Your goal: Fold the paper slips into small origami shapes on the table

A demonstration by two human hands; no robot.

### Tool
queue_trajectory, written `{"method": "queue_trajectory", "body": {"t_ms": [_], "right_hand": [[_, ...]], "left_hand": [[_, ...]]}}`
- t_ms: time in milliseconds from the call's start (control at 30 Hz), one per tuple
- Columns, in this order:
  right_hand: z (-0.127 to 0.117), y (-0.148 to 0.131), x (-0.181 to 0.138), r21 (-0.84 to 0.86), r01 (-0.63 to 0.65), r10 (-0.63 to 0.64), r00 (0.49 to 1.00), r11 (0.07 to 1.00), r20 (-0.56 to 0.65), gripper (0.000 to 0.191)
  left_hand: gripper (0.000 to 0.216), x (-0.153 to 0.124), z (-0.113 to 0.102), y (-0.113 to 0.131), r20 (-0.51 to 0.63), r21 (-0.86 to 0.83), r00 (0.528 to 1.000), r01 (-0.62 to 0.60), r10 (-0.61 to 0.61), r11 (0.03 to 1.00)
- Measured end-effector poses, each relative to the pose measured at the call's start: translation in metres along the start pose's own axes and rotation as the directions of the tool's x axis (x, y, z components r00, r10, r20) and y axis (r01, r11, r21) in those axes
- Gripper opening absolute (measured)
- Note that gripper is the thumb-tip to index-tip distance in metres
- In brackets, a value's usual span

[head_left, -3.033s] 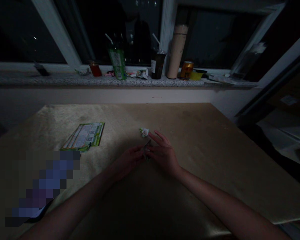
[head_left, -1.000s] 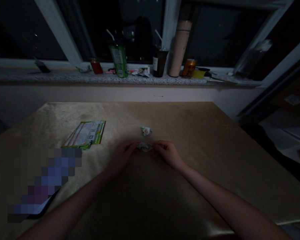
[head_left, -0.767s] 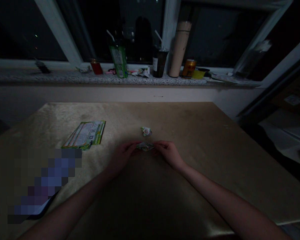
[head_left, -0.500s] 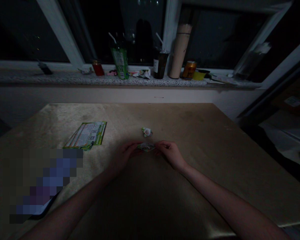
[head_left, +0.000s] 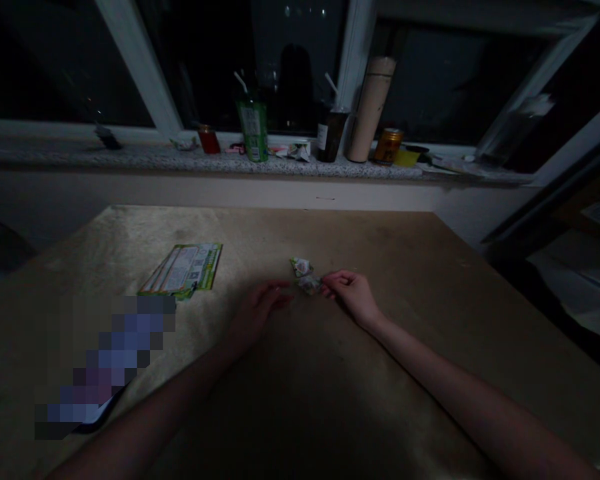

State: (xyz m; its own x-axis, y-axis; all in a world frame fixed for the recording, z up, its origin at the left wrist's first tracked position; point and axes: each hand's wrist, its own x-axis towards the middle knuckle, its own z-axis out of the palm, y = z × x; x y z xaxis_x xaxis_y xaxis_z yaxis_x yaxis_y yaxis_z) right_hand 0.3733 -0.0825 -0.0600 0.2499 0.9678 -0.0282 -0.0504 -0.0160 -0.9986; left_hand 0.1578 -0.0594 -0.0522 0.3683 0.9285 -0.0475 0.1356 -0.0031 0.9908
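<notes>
My right hand (head_left: 353, 293) pinches the right end of a small crumpled wrapper (head_left: 309, 286) over the table (head_left: 410, 260). Just beyond it lies a second small piece, a white and green folded packet (head_left: 301, 267). To the left of the wrapper is my left hand (head_left: 263, 305), its fingers apart and holding nothing. A fanned stack of green and white printed packets (head_left: 187, 268) rests on the table farther left. The room is dim, so the wrapper's print cannot be read.
At the left a phone-like device (head_left: 105, 373) with a blurred-out screen lies on the table. Along the window sill (head_left: 145, 155) stand a green bottle (head_left: 253, 130), a dark cup with a straw (head_left: 333, 133), a beige flask (head_left: 373, 110) and a gold can (head_left: 389, 147).
My left hand has let go of the wrapper and drawn slightly away from it. The wrapper stays in my right hand, closer to the folded packet. The view has shifted a little.
</notes>
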Motion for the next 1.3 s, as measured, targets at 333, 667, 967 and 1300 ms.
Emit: {"method": "queue_trajectory", "body": {"t_ms": [333,667,967,1300], "right_hand": [[-0.029,0.002,0.028,-0.022,0.082,-0.085,0.968,0.996,-0.235,0.016],[-0.014,0.01,0.038,-0.05,0.071,-0.08,0.974,0.996,-0.211,0.027],[-0.025,0.013,0.029,-0.149,0.194,-0.233,0.918,0.97,-0.322,0.036],[-0.008,0.005,0.002,-0.452,0.429,-0.359,0.903,0.782,0.235,0.029]], "left_hand": [[0.03,0.002,-0.001,-0.003,0.018,0.063,1.0,0.004,-0.006,0.998],[0.033,0.002,0.0,-0.001,0.04,0.07,0.999,0.003,-0.005,0.998],[0.031,0.004,-0.001,-0.006,0.059,0.049,0.998,0.007,-0.01,0.999],[0.03,0.003,-0.001,-0.004,0.073,0.109,0.997,-0.016,0.008,0.994]]}}
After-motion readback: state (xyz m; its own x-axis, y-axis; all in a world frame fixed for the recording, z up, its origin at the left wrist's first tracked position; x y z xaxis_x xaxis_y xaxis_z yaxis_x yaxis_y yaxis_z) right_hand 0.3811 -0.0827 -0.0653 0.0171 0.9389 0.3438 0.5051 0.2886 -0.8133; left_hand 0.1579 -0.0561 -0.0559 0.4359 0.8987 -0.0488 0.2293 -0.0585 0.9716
